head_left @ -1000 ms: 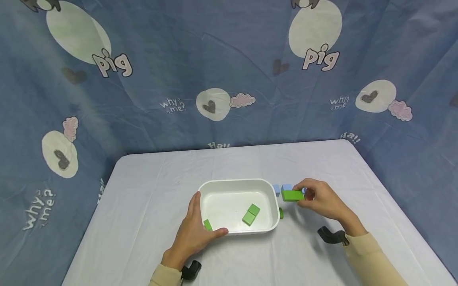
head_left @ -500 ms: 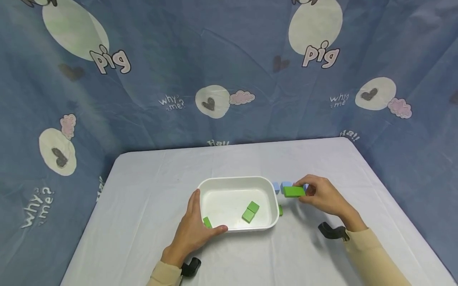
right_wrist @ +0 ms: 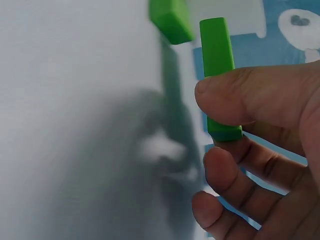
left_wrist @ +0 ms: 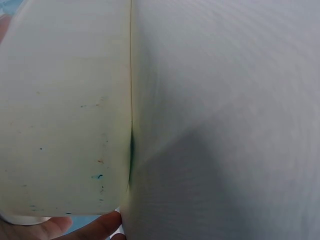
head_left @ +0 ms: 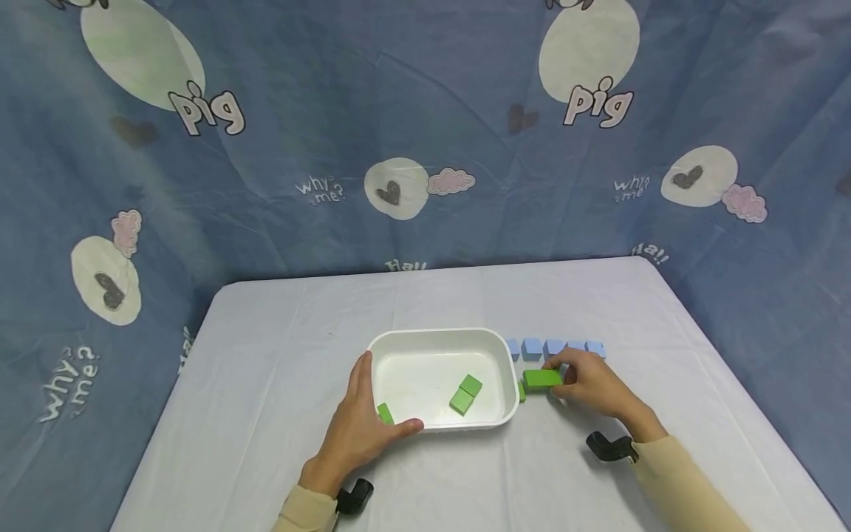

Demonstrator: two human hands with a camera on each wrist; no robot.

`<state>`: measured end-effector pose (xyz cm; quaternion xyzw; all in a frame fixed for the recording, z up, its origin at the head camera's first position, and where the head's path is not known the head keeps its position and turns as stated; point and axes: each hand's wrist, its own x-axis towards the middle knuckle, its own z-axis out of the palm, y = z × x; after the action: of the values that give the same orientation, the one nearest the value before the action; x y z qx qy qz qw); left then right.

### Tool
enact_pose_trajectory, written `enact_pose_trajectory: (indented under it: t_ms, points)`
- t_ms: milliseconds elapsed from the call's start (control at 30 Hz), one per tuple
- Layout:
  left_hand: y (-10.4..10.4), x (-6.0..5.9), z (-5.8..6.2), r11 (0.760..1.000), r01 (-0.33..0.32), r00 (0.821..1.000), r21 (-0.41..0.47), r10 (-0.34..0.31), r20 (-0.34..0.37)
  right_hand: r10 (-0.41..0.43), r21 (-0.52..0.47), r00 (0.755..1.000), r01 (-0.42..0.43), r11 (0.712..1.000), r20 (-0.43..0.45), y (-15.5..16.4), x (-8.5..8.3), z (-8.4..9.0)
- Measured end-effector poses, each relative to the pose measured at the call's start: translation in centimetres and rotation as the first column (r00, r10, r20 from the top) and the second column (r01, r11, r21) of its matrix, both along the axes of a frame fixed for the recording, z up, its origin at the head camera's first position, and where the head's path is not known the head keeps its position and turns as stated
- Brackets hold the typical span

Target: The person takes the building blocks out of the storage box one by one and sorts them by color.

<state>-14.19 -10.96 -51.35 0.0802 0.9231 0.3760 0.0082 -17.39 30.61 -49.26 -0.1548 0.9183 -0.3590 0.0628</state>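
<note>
In the head view my right hand (head_left: 598,384) pinches a bright green rectangular block (head_left: 541,380) between thumb and fingers, a little above the table just right of the tray. The right wrist view shows the thumb lying across this long block, with a second green block (right_wrist: 170,22) beyond its end. That second block is partly hidden behind the tray's right side in the head view. My left hand (head_left: 359,428) holds the front left corner of the white tray (head_left: 439,334), thumb on the front rim, fingers along the left wall. Inside lie two touching green cubes (head_left: 466,394) and another green block (head_left: 385,413).
Several light blue cubes (head_left: 532,349) stand in a row behind the right hand, the leftmost partly covered by the tray. A white cloth (head_left: 299,340) covers the table. Blue printed fabric (head_left: 465,244) hangs behind and at the sides.
My right hand has brought the green block down toward the front, near the tray's right side, uncovering more of the blue row. The left hand and tray stay put.
</note>
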Motion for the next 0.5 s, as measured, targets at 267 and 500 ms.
enact_pose_trajectory:
  t_ms: [267, 500]
  points:
    - [0.0, 0.0, -0.2, 1.000, -0.005, 1.000, -0.019, 0.005, 0.005, -0.032, 0.008, 0.999, 0.032, 0.999, 0.022, -0.1, 0.3, -1.0]
    - [0.1, 0.0, -0.2, 1.000, -0.003, 1.000, -0.026, 0.002, -0.016, -0.066, 0.045, 0.998, 0.066, 0.997, -0.012, -0.3, 0.5, -1.6]
